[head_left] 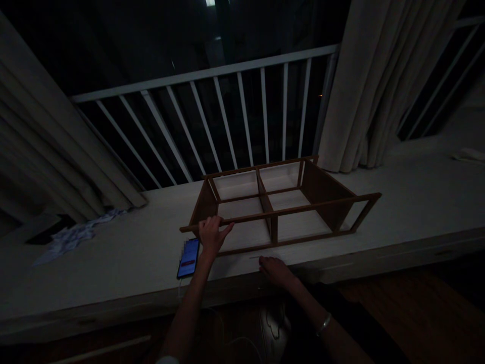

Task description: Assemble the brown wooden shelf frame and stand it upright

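On the pale ledge [125, 258], see a brown wooden frame [274, 230]. Hooking the left hand [210, 234] over its near upper rail, thumb spread; curling the right hand [278, 272] lower down, cannot tell on what. Cannot read the tiny writing on the phone [188, 259].

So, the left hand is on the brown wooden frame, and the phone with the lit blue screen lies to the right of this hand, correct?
Not quite: the left hand is on the brown wooden frame, but the head view shows the phone lying to that hand's left.
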The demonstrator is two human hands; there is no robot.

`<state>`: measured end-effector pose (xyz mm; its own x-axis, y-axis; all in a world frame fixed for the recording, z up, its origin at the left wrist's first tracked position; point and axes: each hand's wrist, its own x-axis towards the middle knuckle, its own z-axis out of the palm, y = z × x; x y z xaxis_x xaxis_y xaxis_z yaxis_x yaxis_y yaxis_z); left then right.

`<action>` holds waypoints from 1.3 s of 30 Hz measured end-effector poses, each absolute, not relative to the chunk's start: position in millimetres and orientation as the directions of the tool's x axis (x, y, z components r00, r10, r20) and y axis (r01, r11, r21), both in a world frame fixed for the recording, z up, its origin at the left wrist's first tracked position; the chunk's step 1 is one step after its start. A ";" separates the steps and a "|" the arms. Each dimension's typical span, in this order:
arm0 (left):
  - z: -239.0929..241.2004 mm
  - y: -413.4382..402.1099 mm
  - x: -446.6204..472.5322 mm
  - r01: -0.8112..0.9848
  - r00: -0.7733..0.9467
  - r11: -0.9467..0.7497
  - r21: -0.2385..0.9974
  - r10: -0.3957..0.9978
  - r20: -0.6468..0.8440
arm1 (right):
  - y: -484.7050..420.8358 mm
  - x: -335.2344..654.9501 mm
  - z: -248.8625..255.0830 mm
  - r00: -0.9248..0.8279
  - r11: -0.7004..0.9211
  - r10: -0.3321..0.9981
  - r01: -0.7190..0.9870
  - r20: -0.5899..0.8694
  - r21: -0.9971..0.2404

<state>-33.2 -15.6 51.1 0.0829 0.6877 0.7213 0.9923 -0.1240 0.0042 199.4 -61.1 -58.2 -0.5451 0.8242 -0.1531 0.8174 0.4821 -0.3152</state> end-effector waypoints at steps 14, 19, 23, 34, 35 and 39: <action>56.4 -22.3 -34.2 0.979 0.128 -0.204 0.026 0.703 0.699 | -60.2 199.2 -63.0 -0.554 0.498 0.821 0.812 -0.138 -0.304; 55.8 -21.3 -32.5 0.981 0.096 -0.187 0.051 0.697 0.710 | -60.9 200.1 -62.5 -0.560 0.502 0.817 0.808 -0.138 -0.307; 55.2 -20.9 -32.1 0.983 0.081 -0.175 0.064 0.709 0.700 | -61.3 200.1 -63.6 -0.558 0.502 0.820 0.809 -0.130 -0.306; 58.2 -25.1 -32.4 0.974 0.071 -0.196 0.114 0.742 0.667 | -59.8 200.0 -64.9 -0.571 0.513 0.811 0.798 -0.127 -0.317; 58.5 -25.7 -32.5 0.974 0.073 -0.197 0.113 0.743 0.666 | -59.6 200.0 -64.9 -0.572 0.513 0.811 0.798 -0.128 -0.317; 59.9 -27.2 -32.1 0.975 0.078 -0.196 0.106 0.745 0.662 | -59.5 200.5 -63.2 -0.575 0.515 0.808 0.796 -0.130 -0.318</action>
